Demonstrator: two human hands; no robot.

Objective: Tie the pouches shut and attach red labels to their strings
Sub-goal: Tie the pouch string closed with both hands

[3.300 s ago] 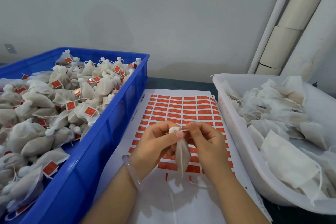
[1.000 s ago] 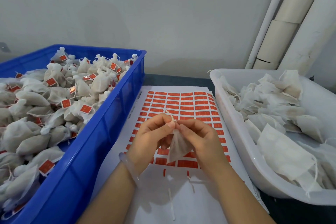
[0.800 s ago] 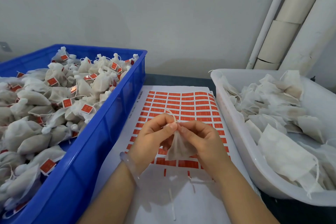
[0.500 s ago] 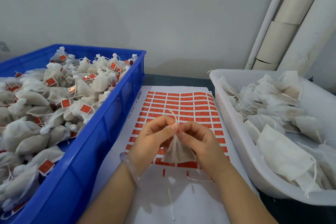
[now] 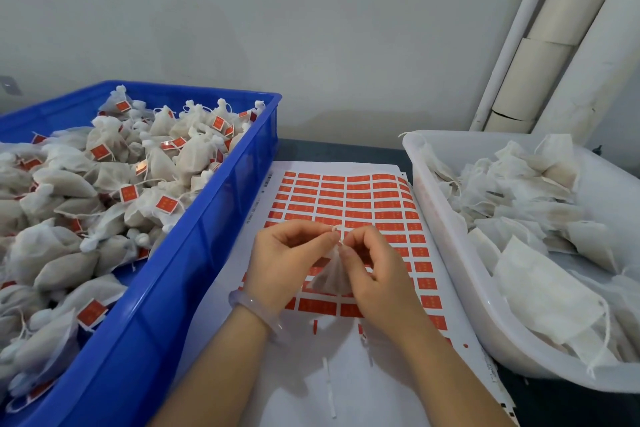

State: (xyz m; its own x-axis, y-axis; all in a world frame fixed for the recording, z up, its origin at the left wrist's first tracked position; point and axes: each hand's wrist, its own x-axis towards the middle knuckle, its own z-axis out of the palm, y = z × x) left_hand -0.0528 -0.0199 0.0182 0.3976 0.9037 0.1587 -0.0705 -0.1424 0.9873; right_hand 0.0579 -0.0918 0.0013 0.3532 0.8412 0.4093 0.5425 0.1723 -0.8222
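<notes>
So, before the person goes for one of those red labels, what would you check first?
1. Is the pouch held securely? The left hand and right hand both pinch its neck. Ok.
2. Is the knot pulled tight? The fingers hide it. Cannot tell.
3. Is the string reachable? A short bit shows above the fingertips. Ok.
4. Are there labels on the label sheet? Many red rows are there. Ok.
5. Is a hand free to peel a label? Both grip the pouch. Not ok.
</notes>
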